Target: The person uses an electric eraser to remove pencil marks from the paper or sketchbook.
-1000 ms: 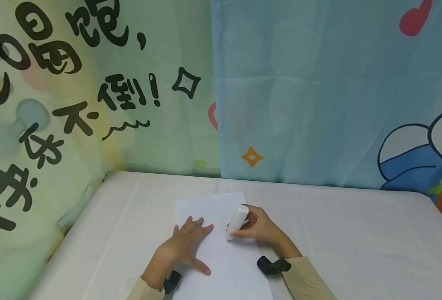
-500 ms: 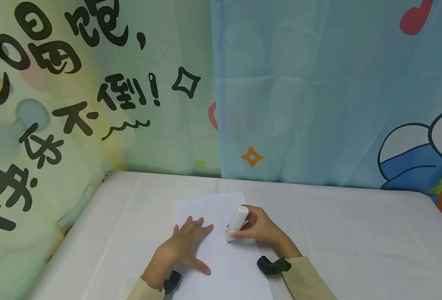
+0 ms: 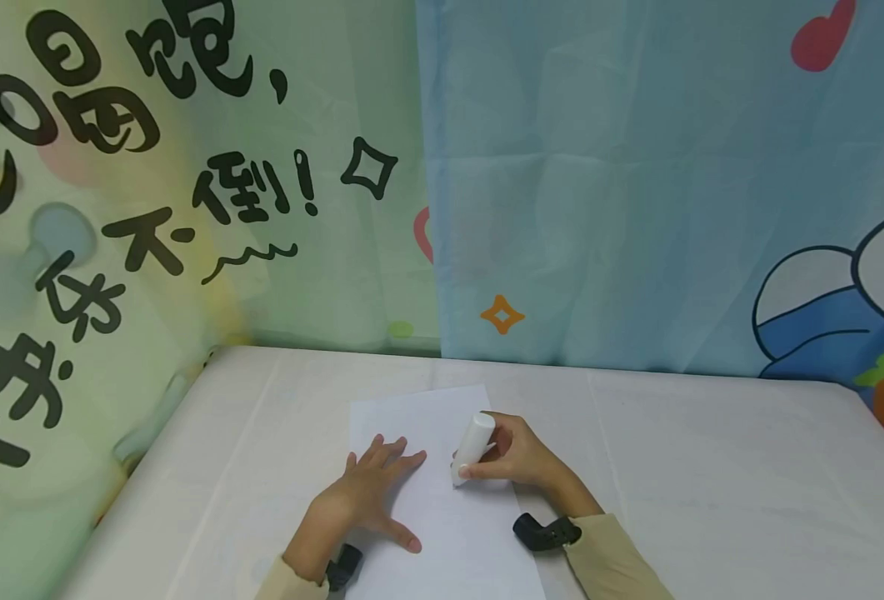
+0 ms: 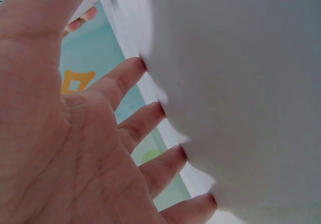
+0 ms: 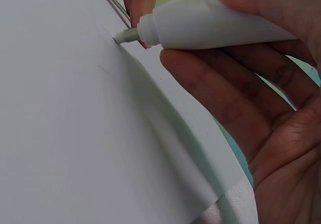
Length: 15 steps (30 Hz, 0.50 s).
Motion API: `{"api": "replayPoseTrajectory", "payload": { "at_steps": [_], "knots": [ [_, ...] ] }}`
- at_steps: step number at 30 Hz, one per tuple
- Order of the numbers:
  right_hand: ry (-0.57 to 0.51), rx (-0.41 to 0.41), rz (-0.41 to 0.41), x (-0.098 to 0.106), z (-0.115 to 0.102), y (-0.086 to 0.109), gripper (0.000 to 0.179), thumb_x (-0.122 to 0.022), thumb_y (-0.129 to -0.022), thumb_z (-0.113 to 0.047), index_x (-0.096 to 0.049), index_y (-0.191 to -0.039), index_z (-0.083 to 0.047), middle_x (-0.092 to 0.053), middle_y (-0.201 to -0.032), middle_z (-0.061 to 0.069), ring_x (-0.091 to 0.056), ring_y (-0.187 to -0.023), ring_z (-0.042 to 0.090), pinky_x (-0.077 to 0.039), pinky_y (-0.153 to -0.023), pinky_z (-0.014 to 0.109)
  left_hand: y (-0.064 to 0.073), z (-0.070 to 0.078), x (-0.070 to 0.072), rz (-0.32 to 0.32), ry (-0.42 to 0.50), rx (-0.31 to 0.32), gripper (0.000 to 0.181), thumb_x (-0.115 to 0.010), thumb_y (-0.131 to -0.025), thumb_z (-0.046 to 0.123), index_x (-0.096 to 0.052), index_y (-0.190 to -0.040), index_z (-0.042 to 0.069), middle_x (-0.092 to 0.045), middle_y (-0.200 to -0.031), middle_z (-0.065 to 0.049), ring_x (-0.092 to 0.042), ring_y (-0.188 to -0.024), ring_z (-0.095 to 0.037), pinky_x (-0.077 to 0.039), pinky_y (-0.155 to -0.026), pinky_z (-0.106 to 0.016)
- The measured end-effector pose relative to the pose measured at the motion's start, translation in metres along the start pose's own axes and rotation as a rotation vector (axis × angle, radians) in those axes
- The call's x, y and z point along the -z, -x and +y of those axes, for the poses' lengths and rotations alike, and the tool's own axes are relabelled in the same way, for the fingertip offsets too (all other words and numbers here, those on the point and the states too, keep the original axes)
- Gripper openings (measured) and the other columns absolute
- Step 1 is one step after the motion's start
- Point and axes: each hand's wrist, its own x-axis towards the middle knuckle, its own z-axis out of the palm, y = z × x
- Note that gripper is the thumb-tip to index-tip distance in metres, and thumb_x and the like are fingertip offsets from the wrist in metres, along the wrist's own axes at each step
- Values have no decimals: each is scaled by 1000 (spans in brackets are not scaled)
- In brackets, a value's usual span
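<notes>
A sheet of white paper (image 3: 449, 567) lies on the table. My right hand (image 3: 520, 454) holds a thick white electric eraser (image 3: 475, 442) between thumb and fingers, tilted, near the sheet's right edge. In the right wrist view, the short, narrow tip of the electric eraser (image 5: 200, 25) meets the paper (image 5: 65, 123) beside a faint mark. My left hand (image 3: 370, 492) rests on the left part of the sheet with its fingers spread. Seen from the left wrist, the fingertips of that hand (image 4: 75, 133) press on the paper.
A white cloth covers the table (image 3: 711, 483). Behind it hang a blue curtain (image 3: 599, 208) and a green one with black lettering (image 3: 322, 275). Each wrist wears a black strap-on device, the right one (image 3: 546, 532) just beyond the paper's right edge.
The electric eraser's tip has shifted slightly toward me on the paper, with my right hand. My left hand has stayed in place. The head view has shifted a little.
</notes>
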Motion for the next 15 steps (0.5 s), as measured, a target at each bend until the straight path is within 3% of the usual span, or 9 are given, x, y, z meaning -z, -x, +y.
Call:
{"api": "replayPoseTrajectory", "payload": {
  "at_steps": [15],
  "knots": [
    [23, -46, 31, -1, -1, 0, 37, -79, -74, 2, -59, -104, 12, -70, -93, 22, -69, -82, 10, -60, -70, 31, 1, -2, -1, -8, 5, -1, 106, -90, -61, 46, -40, -149, 16, -29, -158, -13, -14, -147, -43, -17, -112, -68]
  ]
}}
